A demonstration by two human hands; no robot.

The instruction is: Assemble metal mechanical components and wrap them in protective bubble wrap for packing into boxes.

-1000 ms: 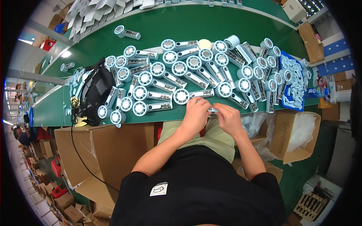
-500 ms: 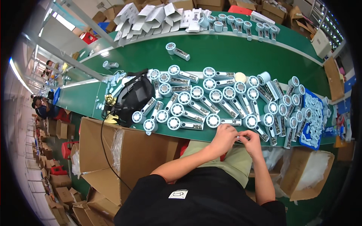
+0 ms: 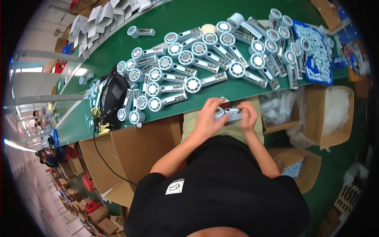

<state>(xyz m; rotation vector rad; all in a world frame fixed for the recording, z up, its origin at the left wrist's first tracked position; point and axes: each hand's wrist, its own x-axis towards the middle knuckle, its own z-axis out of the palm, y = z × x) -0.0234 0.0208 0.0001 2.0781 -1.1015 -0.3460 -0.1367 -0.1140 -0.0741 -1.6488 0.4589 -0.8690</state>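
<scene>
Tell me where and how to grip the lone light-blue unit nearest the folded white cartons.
Best pinched by its straight handle, probably from above, across the two long sides: the unit lies down, its narrow handle pointing right from the wider round head, and no other unit touches it.

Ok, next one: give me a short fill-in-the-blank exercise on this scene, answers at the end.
The left hand and the ____ hand hold one light-blue device.
The tabletop is coloured ____.
The tray of small light-blue parts is coloured ____.
The person's shirt is mostly coloured ____.

Missing words: right; green; blue; black.
</scene>
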